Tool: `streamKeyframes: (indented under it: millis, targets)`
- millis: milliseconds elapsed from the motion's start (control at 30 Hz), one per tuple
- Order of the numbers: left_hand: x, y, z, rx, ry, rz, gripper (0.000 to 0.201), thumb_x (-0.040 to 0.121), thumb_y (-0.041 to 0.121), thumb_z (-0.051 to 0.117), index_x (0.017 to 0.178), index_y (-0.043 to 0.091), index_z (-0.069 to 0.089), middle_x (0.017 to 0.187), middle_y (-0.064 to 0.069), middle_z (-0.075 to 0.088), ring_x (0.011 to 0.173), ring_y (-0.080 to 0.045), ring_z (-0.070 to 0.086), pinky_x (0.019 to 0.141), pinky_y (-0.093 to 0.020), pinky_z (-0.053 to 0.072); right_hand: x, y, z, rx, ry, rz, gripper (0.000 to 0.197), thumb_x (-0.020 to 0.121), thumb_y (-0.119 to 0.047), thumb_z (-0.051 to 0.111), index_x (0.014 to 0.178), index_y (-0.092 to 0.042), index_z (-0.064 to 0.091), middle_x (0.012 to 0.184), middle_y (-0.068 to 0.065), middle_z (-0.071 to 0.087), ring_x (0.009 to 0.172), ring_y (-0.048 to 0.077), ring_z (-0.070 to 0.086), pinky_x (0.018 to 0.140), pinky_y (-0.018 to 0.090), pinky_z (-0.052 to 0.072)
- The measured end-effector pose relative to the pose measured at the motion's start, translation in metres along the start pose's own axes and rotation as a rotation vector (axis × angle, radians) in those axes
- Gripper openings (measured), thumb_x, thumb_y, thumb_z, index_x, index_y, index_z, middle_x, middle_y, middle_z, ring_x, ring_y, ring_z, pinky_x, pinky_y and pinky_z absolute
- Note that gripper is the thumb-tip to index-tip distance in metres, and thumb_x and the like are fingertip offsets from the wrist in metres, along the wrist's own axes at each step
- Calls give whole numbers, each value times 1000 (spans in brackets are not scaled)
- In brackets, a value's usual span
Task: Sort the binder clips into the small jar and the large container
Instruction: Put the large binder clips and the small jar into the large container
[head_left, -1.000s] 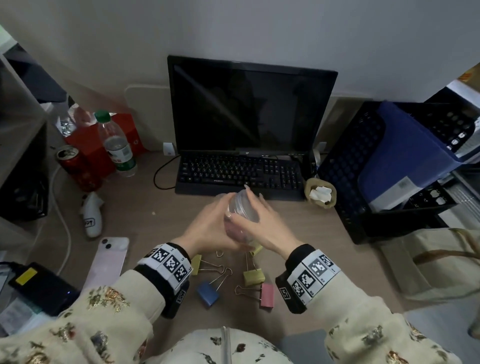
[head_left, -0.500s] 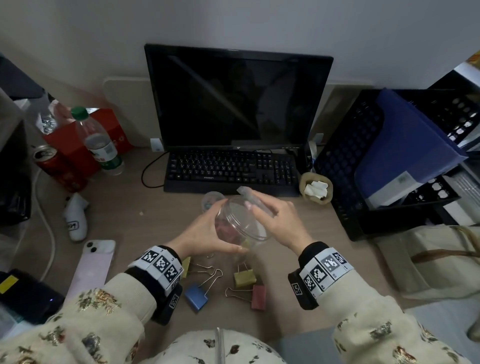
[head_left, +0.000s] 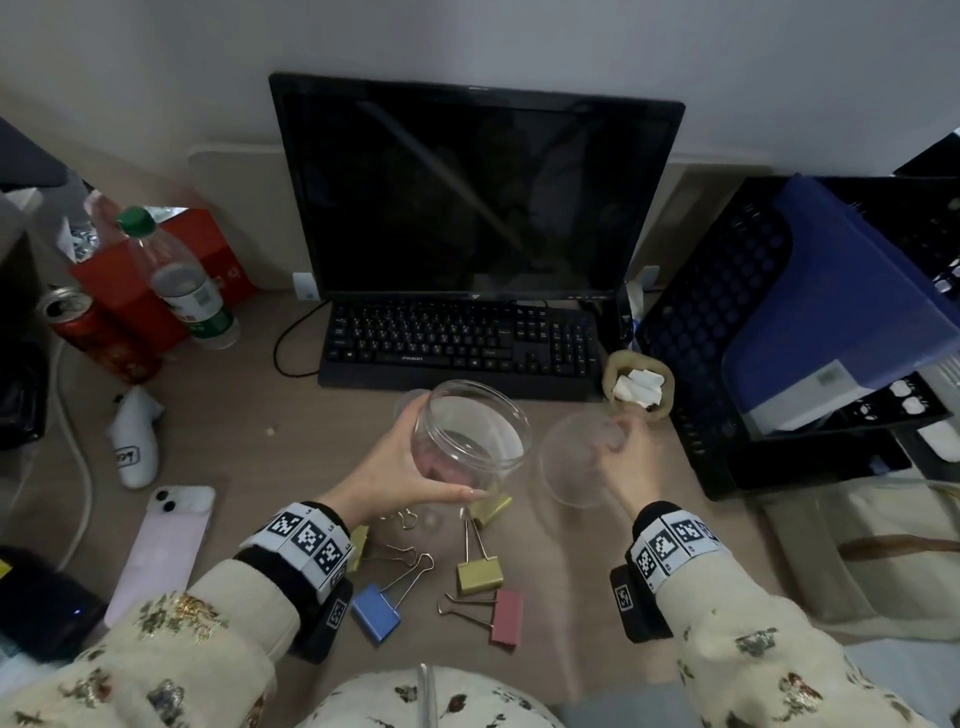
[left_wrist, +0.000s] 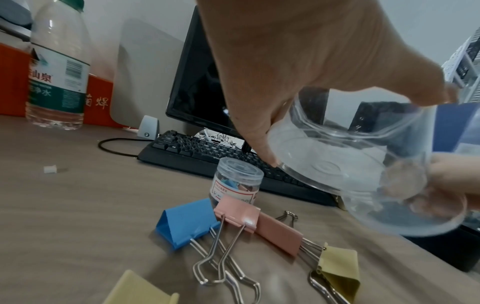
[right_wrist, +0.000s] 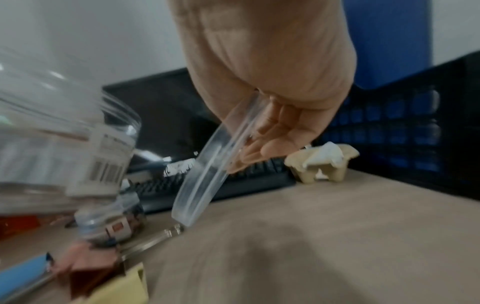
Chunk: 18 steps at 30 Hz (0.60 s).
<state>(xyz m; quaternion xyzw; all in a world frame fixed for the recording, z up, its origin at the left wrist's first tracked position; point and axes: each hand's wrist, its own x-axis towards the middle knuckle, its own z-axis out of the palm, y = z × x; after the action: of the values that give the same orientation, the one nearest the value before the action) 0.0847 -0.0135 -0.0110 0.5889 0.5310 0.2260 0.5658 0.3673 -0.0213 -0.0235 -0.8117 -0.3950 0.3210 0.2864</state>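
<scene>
My left hand (head_left: 400, 467) grips the large clear container (head_left: 470, 434), lifted off the desk, open at the top and tilted; in the left wrist view the container (left_wrist: 363, 164) looks empty. My right hand (head_left: 626, 457) holds its clear lid (head_left: 576, 457) to the right, and the right wrist view shows that lid (right_wrist: 207, 164) tilted above the desk. The small jar (left_wrist: 236, 181), capped, with clips inside, stands on the desk before the keyboard. Several binder clips lie near me: blue (head_left: 376, 613), pink (head_left: 506, 618), yellow (head_left: 480, 574), another yellow (head_left: 491, 509).
A keyboard (head_left: 462, 343) and monitor (head_left: 472, 192) stand behind. A black crate (head_left: 727, 364) with a blue folder is at right, beside a small paper cup (head_left: 639, 384). At left are a water bottle (head_left: 182, 280), a red can (head_left: 93, 338) and a pink phone (head_left: 166, 545).
The lid has come off the large container. My right hand carried it away to the right, while my left hand kept the container lifted.
</scene>
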Motion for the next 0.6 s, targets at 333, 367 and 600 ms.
streamKeyframes:
  millis: [333,367,600]
  targets:
    - [2,-1,-4,-49,12,-32,128,46,35,98,145,42,18,136,18,48,126,-1,50,109,-23,38,13,48,39,-580,-76,-6,83,60,-57,82,125,-20,46,131,5,47,123,28,42,96,42,38]
    - [2,-2,-4,-49,17,-30,126,45,36,98,142,45,19,137,17,48,127,-3,49,111,-26,38,11,47,39,-643,-56,-35,86,61,-62,79,127,-20,44,133,4,43,124,28,39,96,42,37]
    - [-2,0,-9,-22,35,-36,120,48,33,97,138,45,18,135,19,44,128,-3,45,110,-23,34,6,43,47,-728,28,-39,87,66,-68,71,124,-14,37,122,9,47,112,30,47,88,39,41]
